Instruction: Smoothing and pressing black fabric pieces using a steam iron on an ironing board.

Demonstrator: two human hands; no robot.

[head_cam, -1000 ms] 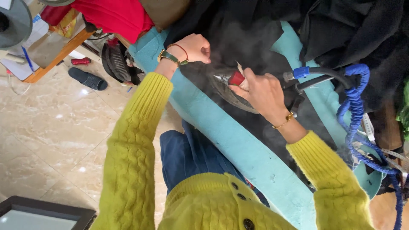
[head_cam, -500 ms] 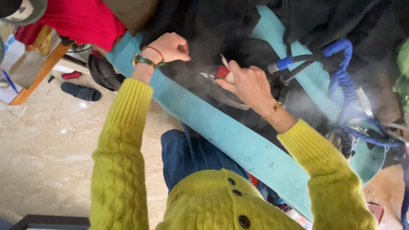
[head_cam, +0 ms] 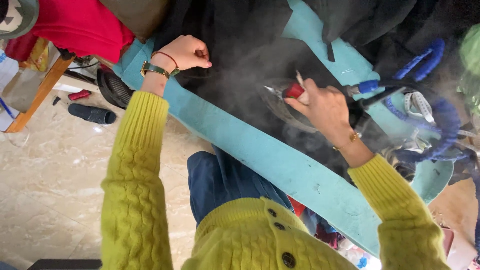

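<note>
A black garment (head_cam: 235, 65) lies spread over a turquoise ironing board (head_cam: 260, 150). My right hand (head_cam: 322, 107) grips the handle of a steam iron (head_cam: 282, 100) with a red button, resting on the black cloth; steam rises around it. My left hand (head_cam: 185, 52), wearing a watch and red thread bracelet, is closed on the edge of the black garment near the board's left end. Both arms are in yellow knitted sleeves.
A blue coiled hose and cable (head_cam: 430, 105) run from the iron to the right. Red cloth (head_cam: 80, 25) lies at top left over a wooden frame (head_cam: 35, 100). Dark slippers (head_cam: 92, 114) sit on the marble floor. More dark clothes (head_cam: 380, 20) are piled at the top right.
The view has shifted a little; the iron and my right hand have slid slightly along the black cloth, with steam still rising. My left hand stays holding the garment.
</note>
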